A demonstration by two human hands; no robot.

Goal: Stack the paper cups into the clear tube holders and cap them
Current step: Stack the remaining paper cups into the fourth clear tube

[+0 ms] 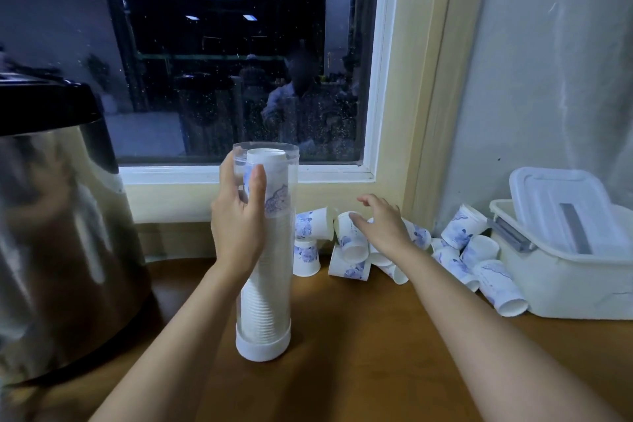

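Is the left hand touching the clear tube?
Touching. The head view shows the left hand curled round the clear tube, with its thumb on the front.

Overall light: the room is sitting dim and bluish, lit softly and evenly from indoors.
Window (222,62): the dark glass is reflecting ceiling strip lights and a blurred figure, and pale specks are dotting the pane.
Steel urn (58,216): its side is throwing back smeared, streaky highlights.
Clear tube (289,202): its wall is catching faint glints near the rim.
Counter (359,353): the wood is glowing warm orange under soft-edged shadows.
Edges: the wide lens is bowing the window frame and wall lines.
Focus: the middle is reading sharpest, while the bottom edge is looking soft.
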